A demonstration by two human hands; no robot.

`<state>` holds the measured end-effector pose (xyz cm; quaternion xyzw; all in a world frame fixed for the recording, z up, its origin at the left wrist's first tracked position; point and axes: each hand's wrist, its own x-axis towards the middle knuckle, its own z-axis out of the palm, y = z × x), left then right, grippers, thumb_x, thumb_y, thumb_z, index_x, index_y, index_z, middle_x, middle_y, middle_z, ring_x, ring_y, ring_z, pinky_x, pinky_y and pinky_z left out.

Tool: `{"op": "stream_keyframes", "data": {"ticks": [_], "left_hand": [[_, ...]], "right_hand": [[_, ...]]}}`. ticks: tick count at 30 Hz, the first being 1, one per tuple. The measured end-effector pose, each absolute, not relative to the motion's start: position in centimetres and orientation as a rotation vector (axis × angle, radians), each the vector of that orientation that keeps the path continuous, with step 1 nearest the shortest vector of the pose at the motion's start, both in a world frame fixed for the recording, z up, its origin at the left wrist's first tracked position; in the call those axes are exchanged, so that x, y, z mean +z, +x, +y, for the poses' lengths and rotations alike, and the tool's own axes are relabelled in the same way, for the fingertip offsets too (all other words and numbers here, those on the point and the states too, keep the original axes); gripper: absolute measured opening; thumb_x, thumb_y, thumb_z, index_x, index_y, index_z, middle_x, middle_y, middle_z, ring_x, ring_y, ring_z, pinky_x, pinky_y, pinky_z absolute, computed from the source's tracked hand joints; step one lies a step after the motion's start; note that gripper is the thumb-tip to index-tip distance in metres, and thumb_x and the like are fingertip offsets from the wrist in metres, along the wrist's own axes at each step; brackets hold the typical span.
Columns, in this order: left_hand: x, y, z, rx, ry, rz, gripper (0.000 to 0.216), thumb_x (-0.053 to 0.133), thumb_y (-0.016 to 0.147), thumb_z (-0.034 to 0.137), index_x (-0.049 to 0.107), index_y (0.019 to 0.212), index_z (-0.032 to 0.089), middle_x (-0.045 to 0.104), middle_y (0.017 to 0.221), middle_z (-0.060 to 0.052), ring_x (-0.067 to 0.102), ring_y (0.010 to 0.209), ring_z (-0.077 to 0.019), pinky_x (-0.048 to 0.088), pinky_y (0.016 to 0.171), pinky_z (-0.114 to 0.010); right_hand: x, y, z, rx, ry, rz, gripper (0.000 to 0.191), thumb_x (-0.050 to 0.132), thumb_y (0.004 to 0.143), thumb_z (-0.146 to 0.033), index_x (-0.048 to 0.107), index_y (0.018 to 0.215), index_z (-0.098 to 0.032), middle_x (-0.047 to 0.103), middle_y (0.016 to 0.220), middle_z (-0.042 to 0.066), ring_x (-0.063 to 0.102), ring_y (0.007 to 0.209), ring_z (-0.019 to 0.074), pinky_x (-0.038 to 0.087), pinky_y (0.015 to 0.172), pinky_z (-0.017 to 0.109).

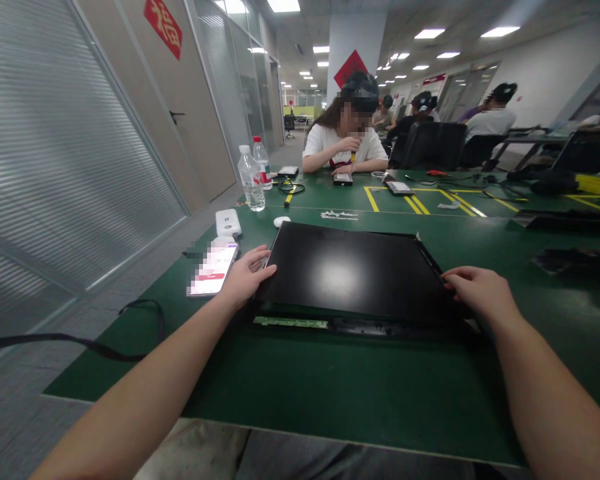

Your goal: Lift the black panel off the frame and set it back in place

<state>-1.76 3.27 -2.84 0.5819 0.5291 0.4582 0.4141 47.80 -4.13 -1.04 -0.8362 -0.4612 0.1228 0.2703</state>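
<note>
A black LCD screen panel (350,267) lies in front of me, its glossy face up and reflecting a ceiling light. My left hand (247,272) grips its left edge, thumb near the top face and fingers at the side. At the right edge, my right hand (480,290) pinches with thumb and fingertips; the exact contact is partly hidden. Along the panel's near side shows a black frame (380,328) with a green circuit board strip (290,323). More of the frame peeks out at the far right corner. How far the panel is raised off it, I cannot tell.
Left of the panel are a lit phone (214,268), a white power bank (228,223) and water bottles (251,180). A black strap (150,313) crosses the table's left edge. Opposite sits a person (347,133) beside hard drives (400,187) and cables; dark parts lie far right.
</note>
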Motion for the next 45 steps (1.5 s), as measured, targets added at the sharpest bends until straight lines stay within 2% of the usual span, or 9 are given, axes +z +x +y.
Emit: {"op": "stream_keyframes", "data": {"ticks": [7,15,22,29,35,45], "left_hand": [[-2.5,-1.7,3.1,1.198,1.431,1.28,0.067,0.093,0.068,0.052,0.081,0.123,0.017,0.045,0.175,-0.017,0.053,0.153,-0.0444,0.047,0.125,-0.054],[-3.1,-1.8,3.3,1.161,1.426,1.319,0.063,0.093,0.066,0.047,0.081,0.121,0.018,0.048,0.172,-0.018,0.053,0.153,-0.0434,0.042,0.128,-0.056],[-3.6,-2.2,3.6,0.999,1.668,1.503,0.049,0.086,0.07,0.045,0.083,0.113,0.02,0.057,0.163,-0.017,0.055,0.151,-0.0415,0.04,0.129,-0.053],[-3.3,-2.5,3.7,0.805,1.91,1.612,0.046,0.078,0.078,0.042,0.081,0.117,0.017,0.056,0.162,-0.018,0.056,0.149,-0.0402,0.041,0.128,-0.053],[-3.0,-2.1,3.4,0.786,1.936,1.623,0.042,0.077,0.08,0.037,0.08,0.116,0.016,0.058,0.16,-0.018,0.056,0.15,-0.0405,0.042,0.128,-0.052],[-2.8,-1.9,3.2,0.749,1.965,1.616,0.043,0.074,0.083,0.036,0.078,0.119,0.014,0.056,0.161,-0.019,0.056,0.149,-0.0398,0.038,0.131,-0.052]], "right_hand": [[-1.0,47.6,-4.2,0.33,-2.284,-1.236,0.02,0.064,0.08,-0.033,0.081,0.086,-0.026,0.079,0.078,0.004,0.072,0.062,0.0227,0.057,0.074,0.038],[-1.3,48.0,-4.1,0.286,-2.297,-1.285,0.022,0.062,0.083,-0.036,0.081,0.088,-0.027,0.078,0.077,0.004,0.073,0.068,0.0248,0.055,0.074,0.038],[0.1,47.1,-4.5,0.362,-2.31,-1.239,0.022,0.061,0.081,-0.033,0.081,0.087,-0.025,0.08,0.079,0.005,0.072,0.064,0.023,0.055,0.078,0.038],[0.5,46.4,-4.4,0.356,-2.303,-1.172,0.026,0.061,0.076,-0.037,0.08,0.085,-0.023,0.078,0.076,0.003,0.068,0.057,0.0201,0.055,0.075,0.036],[0.2,46.8,-4.2,0.355,-2.275,-1.156,0.026,0.062,0.072,-0.039,0.08,0.082,-0.024,0.078,0.073,0.003,0.068,0.057,0.0208,0.054,0.07,0.036],[0.2,46.9,-4.3,0.38,-2.305,-1.141,0.027,0.061,0.077,-0.038,0.081,0.087,-0.022,0.08,0.08,0.004,0.069,0.061,0.0202,0.053,0.075,0.036]]}}
